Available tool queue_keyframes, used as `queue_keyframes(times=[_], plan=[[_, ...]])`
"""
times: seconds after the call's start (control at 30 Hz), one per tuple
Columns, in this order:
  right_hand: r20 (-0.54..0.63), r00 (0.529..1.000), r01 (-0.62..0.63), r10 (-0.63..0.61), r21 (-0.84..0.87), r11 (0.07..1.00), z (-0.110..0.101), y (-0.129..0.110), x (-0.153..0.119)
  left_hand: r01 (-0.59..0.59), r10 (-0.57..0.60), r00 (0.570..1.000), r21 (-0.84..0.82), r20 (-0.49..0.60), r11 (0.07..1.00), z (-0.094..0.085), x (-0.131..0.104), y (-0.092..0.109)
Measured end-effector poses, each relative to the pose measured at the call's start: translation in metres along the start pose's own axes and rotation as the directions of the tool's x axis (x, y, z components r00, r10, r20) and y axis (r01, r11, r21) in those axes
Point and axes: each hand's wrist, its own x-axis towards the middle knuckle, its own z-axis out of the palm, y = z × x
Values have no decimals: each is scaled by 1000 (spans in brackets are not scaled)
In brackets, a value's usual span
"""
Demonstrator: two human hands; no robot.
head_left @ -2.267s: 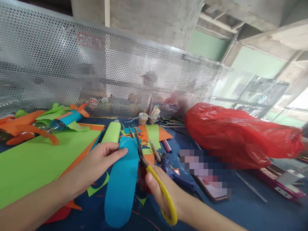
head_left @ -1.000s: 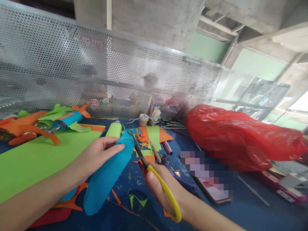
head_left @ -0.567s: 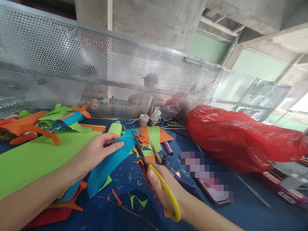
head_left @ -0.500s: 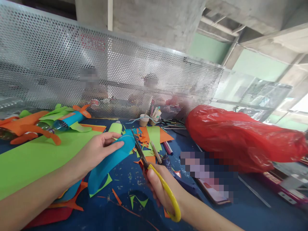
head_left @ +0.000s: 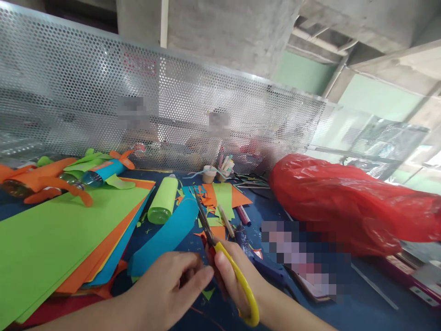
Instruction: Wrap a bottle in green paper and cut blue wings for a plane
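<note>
My right hand (head_left: 237,271) grips yellow-handled scissors (head_left: 241,280), whose dark blades point up and away over the table. Beside the blades lies a curved blue paper piece (head_left: 168,234), its far end touching or just under them. My left hand (head_left: 175,287) is off the blue piece, close to my right hand, with its fingers curled and the thumb tip near the scissors' handle; whether anything is between the fingers is hidden. A bottle wrapped in green paper (head_left: 163,200) lies left of the blue piece.
Stacked coloured sheets (head_left: 76,225) and paper-covered bottles (head_left: 103,172) are at left. Paper scraps (head_left: 223,197), a marker (head_left: 243,214) and cups (head_left: 209,174) lie ahead. At right are a blue glue gun (head_left: 268,269), a phone (head_left: 313,285) and a red plastic bag (head_left: 344,202). A perforated metal screen (head_left: 193,105) stands behind.
My left hand has let go of the blue paper and moved down and right toward my right hand. The blue paper now rests lower, and the green bottle has come into fuller view.
</note>
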Motion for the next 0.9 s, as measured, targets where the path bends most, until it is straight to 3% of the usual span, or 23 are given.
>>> queue_keyframes(times=[0.1, 0.2, 0.3, 0.5, 0.63, 0.77, 0.9], plan=[[23, 998, 63, -65, 75, 995, 1, 1, -1, 128, -150, 988, -352, -37, 927, 8, 5, -17], [29, 996, 78, -83, 122, 989, 1, -1, -2, 133, -229, 966, -536, -116, 834, 10, 5, -26], [23, 996, 80, -85, 157, 984, 1, -3, -3, 43, -222, 942, -568, -251, 822, 7, 2, -27], [75, 992, 82, -97, 182, 980, 3, -3, -6, -186, -31, 903, -454, -430, 871, -4, -5, -37], [149, 982, 93, -116, 155, 984, 5, -3, -8, -179, -165, 833, -540, -528, 823, -4, -4, -35], [103, 985, 126, -137, 104, 987, 9, -4, -9, -171, -306, 749, -617, -588, 768, 0, -2, -27], [86, 981, 169, -173, 50, 984, 9, -6, -9, -166, -350, 691, -610, -633, 775, 5, -1, -33]])
